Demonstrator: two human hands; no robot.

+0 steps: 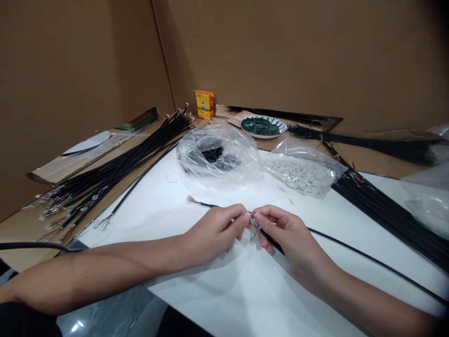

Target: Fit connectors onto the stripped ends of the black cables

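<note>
In front of me my right hand [286,229] is closed around the end of a black cable [271,241], and thin coloured wires [255,223] stick out of its sheath. My left hand [222,229] pinches at the tips of these wires with thumb and forefinger. A small white bit shows between the two hands; its exact shape is too small to tell. Just behind my left hand lies another black cable [208,205] with a white connector [191,199] on its wires. A length of black cable [372,267] runs off to the right behind my right hand.
A bundle of black cables [129,159] lies left, another [393,220] right. Clear bags hold black pieces [212,154] and small white parts [305,175]. Behind stand a plate [281,127] of dark green bits and a yellow box [204,105]. Cardboard walls [280,56] enclose the white table surface [242,295].
</note>
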